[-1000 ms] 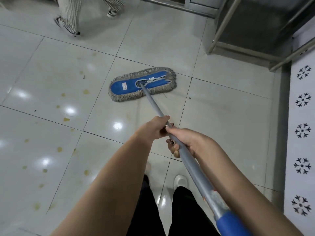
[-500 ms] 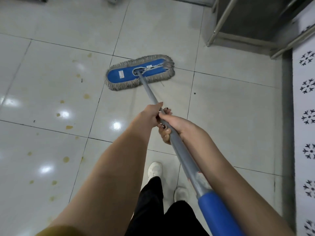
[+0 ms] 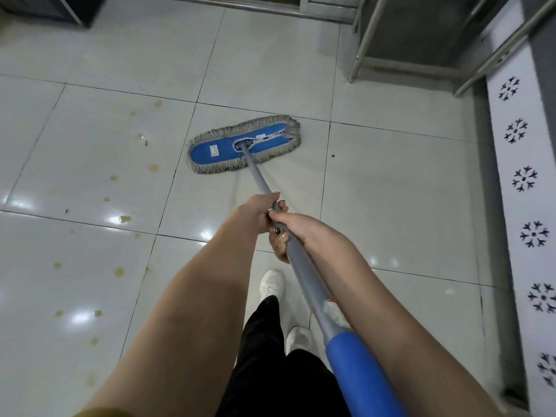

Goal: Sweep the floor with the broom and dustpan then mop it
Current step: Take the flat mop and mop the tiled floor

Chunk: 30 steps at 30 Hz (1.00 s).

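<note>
Change: mop head (image 3: 240, 145) has slid forward, up to the cross grout line.
Meaning: mopping pass under way; yellow spots (image 3: 153, 167) on the floor (image 3: 391, 191) to the left aren't reached yet.
Grip: left hand (image 3: 255, 212) and right hand (image 3: 301, 233) both wrapped round the handle (image 3: 304, 266), touching, left ahead.
Mop: blue pad, grey fringe, flat on the floor, skewed.

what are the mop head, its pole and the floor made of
The mop head has a matte blue cloth top and a greyish yarn fringe. The pole looks like grey painted metal, its blue sleeve plastic or foam. The floor is glossy pale tile, likely ceramic: light glints, dark grout lines.
</note>
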{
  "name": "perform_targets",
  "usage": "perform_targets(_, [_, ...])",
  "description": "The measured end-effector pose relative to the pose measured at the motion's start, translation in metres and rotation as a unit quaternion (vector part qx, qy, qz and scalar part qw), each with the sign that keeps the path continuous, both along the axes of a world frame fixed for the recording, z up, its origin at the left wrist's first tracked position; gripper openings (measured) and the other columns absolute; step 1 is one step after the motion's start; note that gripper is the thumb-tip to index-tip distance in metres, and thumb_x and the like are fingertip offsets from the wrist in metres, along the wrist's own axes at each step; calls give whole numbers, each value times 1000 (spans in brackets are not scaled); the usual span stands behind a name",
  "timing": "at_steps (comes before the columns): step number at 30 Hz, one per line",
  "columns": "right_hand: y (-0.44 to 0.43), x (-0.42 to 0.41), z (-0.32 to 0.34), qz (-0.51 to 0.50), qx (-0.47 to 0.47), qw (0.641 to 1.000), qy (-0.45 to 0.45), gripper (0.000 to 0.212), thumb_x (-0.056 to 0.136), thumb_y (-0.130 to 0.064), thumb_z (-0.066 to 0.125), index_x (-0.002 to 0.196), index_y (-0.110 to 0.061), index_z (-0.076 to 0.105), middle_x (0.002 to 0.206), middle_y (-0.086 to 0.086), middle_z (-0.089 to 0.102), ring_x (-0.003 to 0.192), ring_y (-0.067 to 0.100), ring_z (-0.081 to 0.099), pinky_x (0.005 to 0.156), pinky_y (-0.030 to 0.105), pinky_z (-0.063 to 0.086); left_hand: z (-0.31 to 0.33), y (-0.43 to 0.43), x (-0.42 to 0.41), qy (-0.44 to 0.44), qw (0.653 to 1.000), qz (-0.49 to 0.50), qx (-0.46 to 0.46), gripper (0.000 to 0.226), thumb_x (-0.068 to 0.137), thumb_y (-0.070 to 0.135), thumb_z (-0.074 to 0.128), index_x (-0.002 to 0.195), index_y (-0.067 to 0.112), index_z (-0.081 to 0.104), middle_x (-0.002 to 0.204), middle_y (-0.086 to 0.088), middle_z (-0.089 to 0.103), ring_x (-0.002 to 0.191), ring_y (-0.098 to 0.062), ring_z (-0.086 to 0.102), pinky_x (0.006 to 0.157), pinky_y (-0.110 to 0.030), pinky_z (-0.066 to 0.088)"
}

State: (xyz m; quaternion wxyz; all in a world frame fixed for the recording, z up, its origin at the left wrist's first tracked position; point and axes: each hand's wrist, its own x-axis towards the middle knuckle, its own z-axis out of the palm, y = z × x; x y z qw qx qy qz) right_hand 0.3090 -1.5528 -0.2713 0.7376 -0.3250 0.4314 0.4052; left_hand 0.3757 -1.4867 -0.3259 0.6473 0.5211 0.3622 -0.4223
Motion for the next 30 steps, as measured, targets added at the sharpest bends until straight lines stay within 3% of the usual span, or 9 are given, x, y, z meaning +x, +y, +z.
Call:
perform_targets(6, [7,-91,4,23,2,1000,14,39,97,-33,51,64,-15,37,32,-1,37,18,4,32,24,8,27,1,9,-93,-7,1000,-17,-2,29,101,19,42,75,8,38,62,-2,42,50,-13,44,46,-23,41])
perform_targets(11, [22,-157,5,45,-22,999,17,40,96,-34,52,64,-14,38,35,-1,38,20,4,34,26,8,29,0,26,-158,-8,1000,-25,-6,28,101,19,42,75,9,38,61,-3,42,42,-12,46,36,-17,41])
perform_targets(16, [51,-209,7,24,-33,999,20,35,94,-29,56,67,-13,40,36,0,41,21,6,36,27,8,30,1,54,-207,-18,999,-50,10,26,101,17,42,77,7,40,62,-4,44,52,-15,45,38,-20,42])
perform_targets(25, [134,-320,7,27,-60,997,31,37,94,-32,56,68,-11,40,36,0,41,22,5,37,28,9,32,2,132,-313,-15,995,-92,30,25,100,19,44,78,8,43,62,-3,47,51,-14,48,34,-14,42])
perform_targets(28, [148,-354,11,26,-60,997,34,36,94,-33,56,69,-12,40,37,0,41,22,5,36,29,10,32,6,148,-347,-8,994,-107,20,24,100,19,44,79,7,44,61,-3,47,39,-13,51,36,-15,44])
perform_targets(30, [153,-375,15,32,-65,997,38,36,93,-33,56,69,-12,41,37,0,41,22,5,36,28,10,32,9,153,-367,-11,992,-122,24,24,100,20,44,78,8,44,60,-2,48,43,-13,52,40,-18,45])
